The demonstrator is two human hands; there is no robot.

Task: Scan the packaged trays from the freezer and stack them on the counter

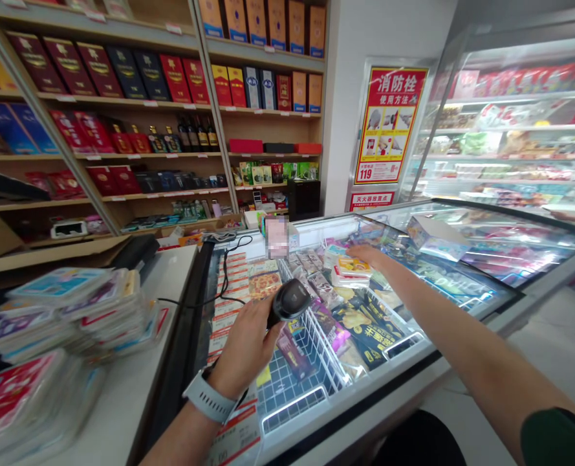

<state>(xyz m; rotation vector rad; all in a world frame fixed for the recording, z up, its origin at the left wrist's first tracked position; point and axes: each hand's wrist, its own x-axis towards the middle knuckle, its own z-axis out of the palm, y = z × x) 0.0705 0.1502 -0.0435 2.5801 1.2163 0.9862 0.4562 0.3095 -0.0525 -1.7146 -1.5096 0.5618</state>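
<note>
Near the middle of the view, my left hand (253,333) is wrapped round a black handheld scanner (292,299), above the freezer's left part. A grey watch strap (212,396) circles that wrist. Farther off, my right hand (363,254) reaches over the freezer to a small stack of flat packs (351,272) with yellow and white labels. Its fingers touch the stack's far side; whether they grip it is hard to tell. Under both arms lie white wire baskets (294,395) with frozen bags, among them a black and yellow bag (368,323).
Stacks of flat packs (68,310) stand on a white counter (139,382) at the left. A black cable (225,275) runs across the freezer's left side. A white box (435,238) rests on the glass at the right. Shelves of boxes (161,103) line the back.
</note>
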